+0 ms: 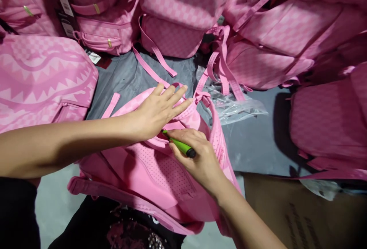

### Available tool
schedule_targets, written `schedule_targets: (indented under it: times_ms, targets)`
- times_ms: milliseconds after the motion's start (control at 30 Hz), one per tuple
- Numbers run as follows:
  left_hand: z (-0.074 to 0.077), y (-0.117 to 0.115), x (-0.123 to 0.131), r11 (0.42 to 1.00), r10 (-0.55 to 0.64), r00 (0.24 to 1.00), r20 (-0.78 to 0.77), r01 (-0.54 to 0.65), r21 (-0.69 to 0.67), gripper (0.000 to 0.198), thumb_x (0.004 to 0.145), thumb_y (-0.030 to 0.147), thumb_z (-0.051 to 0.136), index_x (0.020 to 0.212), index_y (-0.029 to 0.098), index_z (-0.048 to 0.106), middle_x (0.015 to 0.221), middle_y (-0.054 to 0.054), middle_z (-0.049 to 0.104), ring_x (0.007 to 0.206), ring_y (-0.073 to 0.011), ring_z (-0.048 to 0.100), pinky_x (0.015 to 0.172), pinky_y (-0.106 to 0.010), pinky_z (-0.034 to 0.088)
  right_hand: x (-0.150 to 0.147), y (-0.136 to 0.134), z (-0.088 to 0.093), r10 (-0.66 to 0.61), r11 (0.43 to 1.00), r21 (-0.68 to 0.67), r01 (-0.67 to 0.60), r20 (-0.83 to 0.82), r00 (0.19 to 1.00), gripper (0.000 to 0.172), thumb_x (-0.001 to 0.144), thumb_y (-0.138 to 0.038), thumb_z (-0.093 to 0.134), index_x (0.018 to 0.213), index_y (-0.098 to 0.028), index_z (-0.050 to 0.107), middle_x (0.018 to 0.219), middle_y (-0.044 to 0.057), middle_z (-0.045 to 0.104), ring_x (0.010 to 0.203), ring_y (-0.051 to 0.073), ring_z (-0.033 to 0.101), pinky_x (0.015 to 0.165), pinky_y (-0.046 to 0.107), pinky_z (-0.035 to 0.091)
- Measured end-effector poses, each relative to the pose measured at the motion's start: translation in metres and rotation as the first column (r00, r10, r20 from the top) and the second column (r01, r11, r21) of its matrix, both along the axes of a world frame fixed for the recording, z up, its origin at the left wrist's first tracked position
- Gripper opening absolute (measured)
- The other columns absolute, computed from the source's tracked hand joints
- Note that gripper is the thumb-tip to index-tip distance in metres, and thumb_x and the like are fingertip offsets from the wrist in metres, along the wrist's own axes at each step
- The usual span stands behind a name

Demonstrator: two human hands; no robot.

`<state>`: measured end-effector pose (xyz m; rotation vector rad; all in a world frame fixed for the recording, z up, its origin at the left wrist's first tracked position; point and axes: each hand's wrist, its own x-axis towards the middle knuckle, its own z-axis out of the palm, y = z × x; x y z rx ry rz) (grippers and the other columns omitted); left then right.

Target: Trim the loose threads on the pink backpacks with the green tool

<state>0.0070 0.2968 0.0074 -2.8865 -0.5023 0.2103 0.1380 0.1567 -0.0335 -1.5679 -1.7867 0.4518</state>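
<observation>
A pink backpack [155, 172] lies in front of me with its mesh back panel facing up. My left hand [156, 109] rests flat on its upper part, fingers stretched out and slightly apart. My right hand [195, 155] is closed around a green tool with a black end [182, 147], its tip pointing at the spot just under my left palm. The tool's tip is hidden by my fingers.
Several more pink backpacks [177, 15] are piled all around on a grey surface [258, 142]. A crumpled clear plastic bag [232, 103] lies to the right of the backpack. A brown cardboard box [304, 210] sits at the lower right.
</observation>
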Motion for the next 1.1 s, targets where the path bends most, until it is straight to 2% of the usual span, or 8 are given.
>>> schedule_targets:
  times_ms: [100,300,533,633,733,867,1100]
  targets:
    - [-0.002,0.0,-0.002,1.0,-0.01,1.0,0.014,0.01,0.0,0.078,0.089,0.024,0.058,0.157,0.018,0.021,0.166,-0.018,0.015,0.147,-0.0357,0.027,0.114,-0.052,0.026,-0.002,-0.002,0.003,-0.026,0.998,-0.05,0.027,0.03,0.999,0.019,0.09,-0.019,0.065,0.107,-0.023,0.07,0.103,0.004,0.077,0.098,0.025,0.068,0.088,0.046,0.049]
    - [-0.006,0.0,-0.005,1.0,-0.009,0.998,0.062,0.007,0.03,0.073,0.09,0.024,0.053,0.157,0.018,0.023,0.166,-0.016,0.019,0.149,-0.033,0.026,0.116,-0.05,0.024,-0.01,-0.003,0.004,-0.083,0.995,-0.046,0.085,0.051,0.995,0.015,0.09,-0.023,0.063,0.103,-0.022,0.07,0.1,0.004,0.077,0.094,0.025,0.069,0.086,0.047,0.048]
    - [-0.001,-0.002,-0.006,1.0,0.006,1.0,0.024,-0.007,0.014,0.072,0.091,0.024,0.052,0.157,0.018,0.025,0.166,-0.017,0.019,0.145,-0.0345,0.033,0.113,-0.049,0.028,-0.025,-0.005,-0.001,-0.202,0.979,-0.015,0.203,0.028,0.979,0.015,0.09,-0.025,0.063,0.102,-0.022,0.072,0.098,0.006,0.077,0.091,0.025,0.069,0.087,0.046,0.048]
    - [0.0,-0.003,-0.006,0.999,0.007,1.0,0.025,-0.008,0.038,0.072,0.091,0.025,0.052,0.157,0.018,0.025,0.165,-0.017,0.019,0.143,-0.0347,0.035,0.112,-0.049,0.028,-0.029,-0.006,-0.003,-0.228,0.974,-0.007,0.228,-0.022,0.973,0.016,0.09,-0.026,0.063,0.102,-0.022,0.073,0.097,0.005,0.077,0.089,0.024,0.069,0.086,0.044,0.051]
    - [0.0,-0.004,-0.008,0.998,0.01,0.999,0.032,-0.012,0.065,0.074,0.09,0.027,0.055,0.157,0.02,0.023,0.166,-0.016,0.018,0.142,-0.0336,0.036,0.111,-0.048,0.029,-0.034,-0.007,-0.003,-0.284,0.959,0.0,0.284,0.007,0.959,0.016,0.089,-0.026,0.062,0.099,-0.022,0.073,0.092,0.006,0.077,0.085,0.025,0.069,0.083,0.044,0.052]
    - [0.001,-0.008,-0.014,0.996,0.009,0.998,0.065,-0.014,0.092,0.074,0.089,0.027,0.056,0.157,0.019,0.025,0.165,-0.017,0.019,0.138,-0.0341,0.04,0.107,-0.047,0.033,-0.041,-0.012,-0.003,-0.29,0.957,0.003,0.291,-0.098,0.952,0.017,0.089,-0.025,0.06,0.1,-0.022,0.073,0.099,0.006,0.078,0.09,0.024,0.072,0.086,0.042,0.054]
    - [0.008,-0.026,-0.031,0.99,0.049,0.993,0.107,-0.062,0.13,0.069,0.092,0.019,0.046,0.157,0.018,0.024,0.165,-0.018,0.02,0.136,-0.0341,0.041,0.102,-0.047,0.038,-0.056,-0.02,-0.002,-0.264,0.963,0.033,0.269,-0.112,0.958,0.018,0.088,-0.025,0.06,0.099,-0.023,0.074,0.098,0.006,0.079,0.086,0.024,0.073,0.088,0.043,0.054]
